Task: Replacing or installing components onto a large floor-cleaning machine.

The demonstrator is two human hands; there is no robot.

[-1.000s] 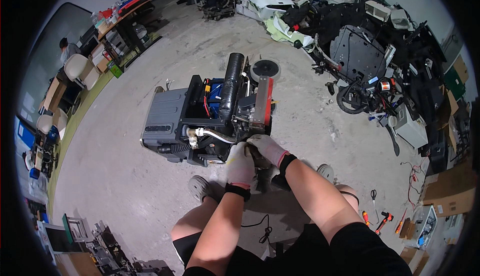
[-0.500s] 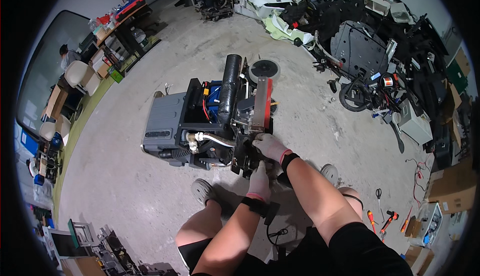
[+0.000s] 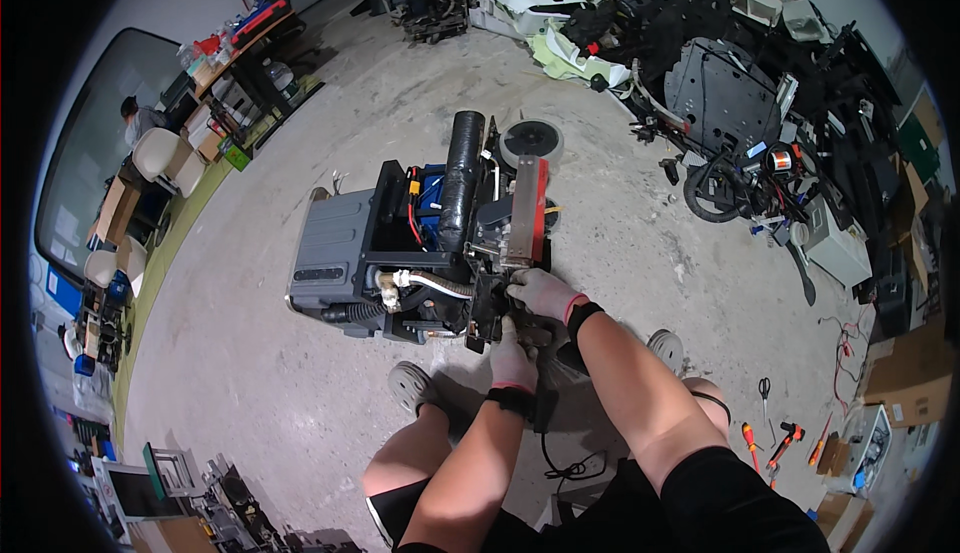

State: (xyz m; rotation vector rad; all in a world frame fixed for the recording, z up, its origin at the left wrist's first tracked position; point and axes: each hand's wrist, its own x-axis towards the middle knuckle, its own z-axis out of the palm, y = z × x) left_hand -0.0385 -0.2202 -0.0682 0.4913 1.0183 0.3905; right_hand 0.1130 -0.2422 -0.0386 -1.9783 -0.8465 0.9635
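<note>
A partly opened grey and black machine (image 3: 335,243) lies on the concrete floor in front of me, with a black cylinder (image 3: 464,178), a blue battery-like block (image 3: 430,198) and a ribbed hose (image 3: 440,283). My right hand (image 3: 545,295), in a light glove, has its fingers closed at the black parts below a red-edged metal bar (image 3: 524,215). Just below it my left hand (image 3: 512,361), also gloved, reaches up with fingers closed at the machine's near edge. What either hand grips is hidden among dark parts.
A wheel (image 3: 531,141) sits at the machine's far end. Screwdrivers (image 3: 751,445), scissors (image 3: 764,393) and a red-black tool (image 3: 787,443) lie at the lower right. Scrap parts (image 3: 725,93) are heaped at the far right. At left, a person (image 3: 140,118) sits near chairs.
My left hand has shifted slightly left and up along the machine's near edge, its forearm more upright. The right hand stays at the same part. The whole view has shifted slightly.
</note>
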